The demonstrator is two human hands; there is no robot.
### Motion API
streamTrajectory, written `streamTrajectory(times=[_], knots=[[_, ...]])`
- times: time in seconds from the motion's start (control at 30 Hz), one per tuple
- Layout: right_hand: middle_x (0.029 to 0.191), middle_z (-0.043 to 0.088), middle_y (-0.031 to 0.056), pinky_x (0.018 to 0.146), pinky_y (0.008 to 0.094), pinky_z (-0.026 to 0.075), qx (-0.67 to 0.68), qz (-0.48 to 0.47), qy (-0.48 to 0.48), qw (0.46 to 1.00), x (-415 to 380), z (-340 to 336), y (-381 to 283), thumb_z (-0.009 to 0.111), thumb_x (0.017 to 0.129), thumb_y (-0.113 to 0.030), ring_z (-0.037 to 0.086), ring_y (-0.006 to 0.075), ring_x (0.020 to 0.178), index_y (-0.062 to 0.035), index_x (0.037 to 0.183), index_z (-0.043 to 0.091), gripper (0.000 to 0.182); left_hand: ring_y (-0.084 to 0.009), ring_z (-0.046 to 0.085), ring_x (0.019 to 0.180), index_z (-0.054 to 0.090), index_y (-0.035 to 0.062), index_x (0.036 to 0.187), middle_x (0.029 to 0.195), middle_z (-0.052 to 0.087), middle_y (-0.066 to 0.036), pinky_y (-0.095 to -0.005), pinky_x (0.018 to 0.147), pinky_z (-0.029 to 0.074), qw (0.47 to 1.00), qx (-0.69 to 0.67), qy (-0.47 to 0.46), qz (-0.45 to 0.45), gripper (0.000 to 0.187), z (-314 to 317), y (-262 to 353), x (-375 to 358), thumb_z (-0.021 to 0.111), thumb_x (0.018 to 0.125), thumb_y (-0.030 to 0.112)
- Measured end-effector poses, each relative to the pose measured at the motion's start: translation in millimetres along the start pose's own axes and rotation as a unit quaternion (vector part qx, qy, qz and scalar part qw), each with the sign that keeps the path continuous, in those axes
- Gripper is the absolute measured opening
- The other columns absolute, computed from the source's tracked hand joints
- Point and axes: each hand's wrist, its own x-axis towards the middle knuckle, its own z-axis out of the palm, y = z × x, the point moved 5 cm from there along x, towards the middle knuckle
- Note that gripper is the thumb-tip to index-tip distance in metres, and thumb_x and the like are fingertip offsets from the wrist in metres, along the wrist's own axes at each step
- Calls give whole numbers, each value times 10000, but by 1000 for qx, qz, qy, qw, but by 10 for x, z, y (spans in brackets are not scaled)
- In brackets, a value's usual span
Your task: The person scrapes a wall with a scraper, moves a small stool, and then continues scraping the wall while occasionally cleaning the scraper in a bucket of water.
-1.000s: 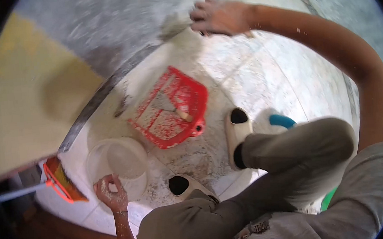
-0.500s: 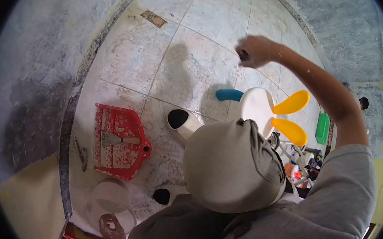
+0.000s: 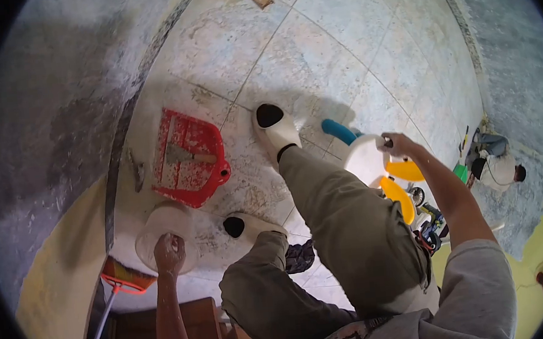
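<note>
My left hand [image 3: 170,253] is closed, fingers curled at the near rim of a translucent whitish bucket [image 3: 150,239] on the floor. Off to the right, my right hand [image 3: 399,145] is closed around a small dark thing whose kind I cannot make out. That hand overlaps the edge of a white stool seat [image 3: 365,160], which has yellow ear-shaped parts [image 3: 398,198] and a blue curved piece [image 3: 338,131]. Between my hands, a red dustpan [image 3: 210,173] smeared with white lies beyond the bucket, and a scraper [image 3: 188,156] with a pale handle rests in it.
My legs and white shoes [image 3: 279,134] occupy the middle. An orange broom [image 3: 128,276] leans by the left wall, near brown wooden furniture [image 3: 169,333]. At right are a wheel [image 3: 418,195], a green box [image 3: 460,173] and another person [image 3: 499,169]. White smears cover the floor tiles [image 3: 312,43].
My right hand has come down from above the floor to the stool seat. My head has tilted or shifted, so my legs now show. My left hand stays at the bucket.
</note>
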Motion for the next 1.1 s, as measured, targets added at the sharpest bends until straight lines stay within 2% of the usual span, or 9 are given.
streamTrajectory(times=[0.07,0.13,0.2,0.27,0.37,0.43,0.77,0.93,1.1], knots=[[951,751,113,776,322,545,31,71,-62,995,-209,111,-260,757,898,-351,681,166,825,-69,1198,652,425,-346,626,682,611,24,787,727,626,-149,-441,639,496,996,68,-57,-6,181,63,-58,63,700,832,176],[937,752,117,710,371,568,63,98,-98,988,-376,292,-435,729,907,-374,696,218,784,-97,1194,660,405,-367,633,690,610,26,772,724,631,-159,-465,646,501,997,61,-56,-7,179,163,-161,53,695,814,178],[964,752,138,731,362,559,67,47,-145,986,-450,610,-516,717,908,-417,696,205,803,-96,1195,662,434,-382,647,696,632,28,789,716,646,-169,-478,667,519,993,107,-40,10,163,196,-203,32,686,820,178],[974,737,112,753,352,547,39,-111,-118,986,-501,797,-793,677,942,-418,679,200,826,-76,1166,675,409,-380,658,707,639,24,813,734,666,-167,-472,670,523,992,107,-71,-7,156,290,-361,27,689,825,171],[980,735,112,758,351,546,65,-108,-133,983,-505,773,-1269,673,944,-418,678,198,834,-74,1168,674,410,-369,689,749,648,11,837,766,696,-180,-447,682,543,988,37,-134,-66,177,384,-609,-173,681,853,184],[987,733,112,762,350,546,83,-102,-124,984,-581,977,-796,669,946,-417,676,196,841,-73,1170,673,411,-249,728,789,690,-5,905,823,736,-143,-361,708,559,955,-70,-218,-190,221,441,-564,-157,683,917,215],[1018,723,112,786,346,541,166,-86,-79,979,-561,822,-107,648,957,-413,668,186,879,-65,1181,667,414,-221,717,790,698,-1,931,829,734,-124,-347,715,554,939,-149,-142,-275,219,-328,33,-256,687,922,217],[1034,717,112,798,344,539,197,-52,-49,978,-618,356,-413,638,963,-411,664,181,898,-60,1186,664,416,-206,710,791,702,1,946,833,733,-113,-340,719,551,921,-204,-120,-309,219,-353,331,-204,689,924,218],[1049,712,112,810,342,537,246,-15,-18,969,-893,490,371,628,968,-409,660,176,917,-56,1192,661,418,-190,704,792,707,2,961,836,732,-103,-333,723,548,905,-235,-101,-339,219,-488,442,-153,691,927,218]])
